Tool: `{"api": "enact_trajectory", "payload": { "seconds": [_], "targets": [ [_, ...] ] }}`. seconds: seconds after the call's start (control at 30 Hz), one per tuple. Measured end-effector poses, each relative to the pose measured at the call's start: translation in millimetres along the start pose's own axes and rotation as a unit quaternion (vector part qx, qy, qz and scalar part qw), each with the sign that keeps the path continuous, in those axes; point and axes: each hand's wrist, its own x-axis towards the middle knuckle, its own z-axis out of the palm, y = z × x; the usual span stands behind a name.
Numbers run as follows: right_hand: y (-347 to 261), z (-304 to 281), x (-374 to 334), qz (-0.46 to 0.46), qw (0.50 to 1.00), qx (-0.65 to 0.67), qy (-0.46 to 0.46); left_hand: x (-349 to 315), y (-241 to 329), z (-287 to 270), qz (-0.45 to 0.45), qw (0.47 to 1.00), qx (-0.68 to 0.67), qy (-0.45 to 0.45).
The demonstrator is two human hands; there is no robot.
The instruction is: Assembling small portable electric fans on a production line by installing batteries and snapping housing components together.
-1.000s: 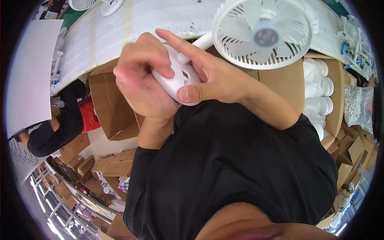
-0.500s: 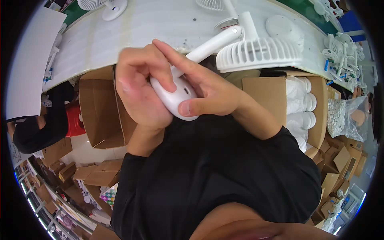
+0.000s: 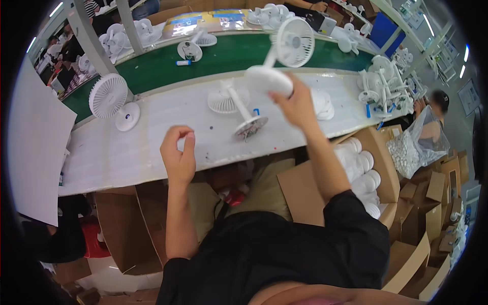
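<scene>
A white desk fan (image 3: 295,43) is lifted over the far side of the table. Its round base (image 3: 268,81) is gripped at the edge by my right hand (image 3: 297,101), closed on it and slightly blurred. Over the table's near half, my left hand (image 3: 179,152) holds nothing; its fingers are loosely curled, the thumb apart from them. Between my hands lies another white fan (image 3: 230,99), its base (image 3: 251,127) turned up with the inner parts and wires bare. A small blue cylinder (image 3: 256,112) rests beside it. White round covers (image 3: 322,104) lie behind my right wrist.
At the left a white fan (image 3: 108,96) stands on the white table (image 3: 152,152). Behind runs a green conveyor belt (image 3: 157,66) carrying fan parts. Several fans (image 3: 381,81) crowd the right end. A carton of wrapped white parts (image 3: 363,173) and an open carton (image 3: 119,223) flank me below.
My right hand has carried the fan away from my body, up toward the conveyor. The left hand has let go of its base and dropped back. The view has tilted toward the table's far side.
</scene>
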Motion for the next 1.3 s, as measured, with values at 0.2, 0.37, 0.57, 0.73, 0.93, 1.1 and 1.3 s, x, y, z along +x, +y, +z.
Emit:
{"api": "enact_trajectory", "payload": {
  "seconds": [0.2,0.37,0.57,0.73,0.93,1.1,1.3],
  "targets": [
    [136,1,163,0.107,0.970,-0.204,-0.078,-8,-64,-16,0.024,0.960,0.279,0.005],
    [226,46,234,0.103,0.934,-0.334,-0.070,-8,-80,-7,0.115,0.938,0.325,0.018],
    [157,123,273,0.088,0.887,-0.448,0.075,-17,-73,-18,0.128,0.933,0.336,0.014],
    [115,231,283,-0.076,0.964,-0.158,-0.199,-12,-73,-8,0.138,0.937,0.319,-0.006],
    [76,287,288,-0.023,0.944,-0.154,-0.292,-9,-69,-14,0.133,0.937,0.324,-0.005],
    [62,257,290,-0.010,0.974,-0.093,-0.205,-6,-73,-10,0.123,0.952,0.280,-0.006],
    [-30,180,192,0.026,0.975,0.211,-0.069,16,-49,-59,-0.114,0.990,0.079,0.014]
  ]
}}
